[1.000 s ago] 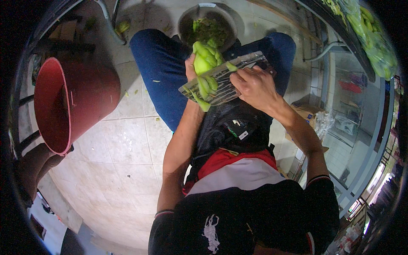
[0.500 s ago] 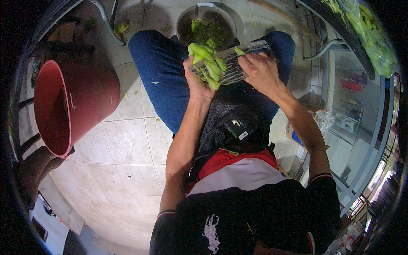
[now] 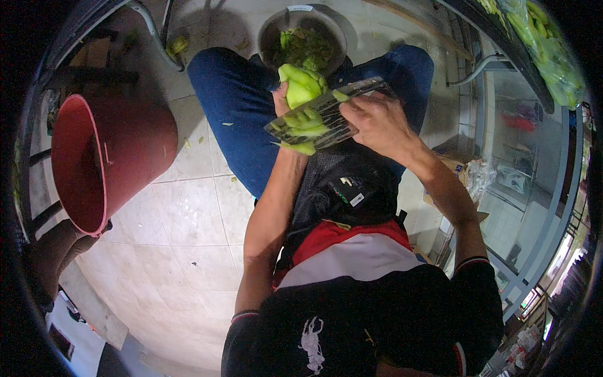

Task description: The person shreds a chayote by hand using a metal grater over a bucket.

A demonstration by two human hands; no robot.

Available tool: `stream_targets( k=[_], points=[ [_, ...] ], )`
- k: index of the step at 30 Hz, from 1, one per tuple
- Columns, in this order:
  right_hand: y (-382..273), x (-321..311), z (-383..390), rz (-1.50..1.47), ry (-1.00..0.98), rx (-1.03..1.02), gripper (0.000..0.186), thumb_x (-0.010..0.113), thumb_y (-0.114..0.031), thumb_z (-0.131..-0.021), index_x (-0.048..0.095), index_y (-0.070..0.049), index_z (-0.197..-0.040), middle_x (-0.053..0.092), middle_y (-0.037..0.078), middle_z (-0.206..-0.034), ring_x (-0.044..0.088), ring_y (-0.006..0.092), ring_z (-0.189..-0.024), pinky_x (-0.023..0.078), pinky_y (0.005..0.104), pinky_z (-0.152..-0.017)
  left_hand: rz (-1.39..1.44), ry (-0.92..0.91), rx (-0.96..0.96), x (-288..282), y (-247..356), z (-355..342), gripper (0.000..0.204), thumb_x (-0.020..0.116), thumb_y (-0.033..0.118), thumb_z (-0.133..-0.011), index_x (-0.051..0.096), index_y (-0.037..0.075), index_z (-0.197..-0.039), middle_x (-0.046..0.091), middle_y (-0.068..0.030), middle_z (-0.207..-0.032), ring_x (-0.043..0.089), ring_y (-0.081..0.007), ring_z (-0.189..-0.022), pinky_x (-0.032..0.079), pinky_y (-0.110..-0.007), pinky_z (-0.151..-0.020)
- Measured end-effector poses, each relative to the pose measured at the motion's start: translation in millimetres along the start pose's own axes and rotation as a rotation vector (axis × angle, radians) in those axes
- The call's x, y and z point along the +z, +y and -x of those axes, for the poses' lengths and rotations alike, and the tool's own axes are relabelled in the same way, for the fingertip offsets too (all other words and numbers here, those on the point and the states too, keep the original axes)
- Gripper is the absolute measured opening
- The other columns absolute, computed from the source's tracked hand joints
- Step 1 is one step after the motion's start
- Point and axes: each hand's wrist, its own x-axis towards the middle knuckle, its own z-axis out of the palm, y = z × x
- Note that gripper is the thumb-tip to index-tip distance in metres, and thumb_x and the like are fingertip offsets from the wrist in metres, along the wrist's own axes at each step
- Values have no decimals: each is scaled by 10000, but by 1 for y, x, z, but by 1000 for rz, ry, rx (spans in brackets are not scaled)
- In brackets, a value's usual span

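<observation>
My left hand (image 3: pixel 281 100) is wrapped round a lumpy, pale-green vegetable (image 3: pixel 303 87) between my knees. In my right hand (image 3: pixel 380 122) is a cleaver (image 3: pixel 326 129) with a broad, wet, streaked blade; my fingers hide its handle. The blade lies across the near side of the vegetable, over my left wrist. Green slices (image 3: pixel 306 123) rest on the blade, and another green piece (image 3: pixel 300 148) shows at its lower edge. Just beyond my hands, a round grey basin (image 3: pixel 267 38) on the floor holds green leafy scraps (image 3: pixel 308 49).
On the left a large red bucket (image 3: pixel 141 135) leans with its mouth toward the lower left, beside a brown shape (image 3: pixel 56 251) I cannot make out. Scraps dot the tiled floor (image 3: pixel 188 207). A bag of green vegetables (image 3: pixel 553 56) sits upper right, near a glass-fronted cabinet (image 3: pixel 509 163).
The cleaver has moved left and toward me, its blade now turned more across my left wrist. The slices shifted along with it, and the whole vegetable in my left hand shows more.
</observation>
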Motion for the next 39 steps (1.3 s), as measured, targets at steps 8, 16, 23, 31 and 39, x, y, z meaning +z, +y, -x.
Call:
stream_targets(
  k=[8,16,23,31,39],
  points=[
    [9,19,-1,131,108,-58,133,654,-104,-712,552,-86,-796,592,71,-726,645,265,-675,530,390,-608,-26,54,36,-8,-2,-2,397,522,440,-910,612,102,-1099,674,-78,-1025,649,-247,-915,524,-392,-849],
    [31,31,-14,43,174,-76,185,685,-119,-673,547,-85,-791,583,68,-713,634,280,-694,510,411,-608,-126,179,75,-5,-1,2,401,520,483,-902,616,147,-1101,662,-49,-1058,630,-231,-956,521,-380,-841],
    [47,38,-28,-20,148,-69,191,693,-171,-681,575,-100,-813,599,57,-722,644,291,-696,525,412,-607,-92,270,117,10,-2,-2,450,537,471,-878,590,96,-1122,634,-78,-1072,609,-255,-970,503,-388,-873],
    [46,18,-13,38,94,-158,208,677,-155,-668,577,-100,-842,614,56,-786,649,280,-709,538,412,-627,-92,160,65,0,-4,0,492,520,460,-886,572,59,-1167,646,-126,-1098,630,-276,-992,507,-400,-884],
    [92,29,-3,19,25,314,324,661,-148,-716,620,-104,-1034,676,128,-916,664,351,-847,554,457,-717,-144,69,-14,10,-1,11,504,528,486,-876,555,77,-1168,658,-116,-1018,672,-265,-771,583,-357,-623]
  ],
)
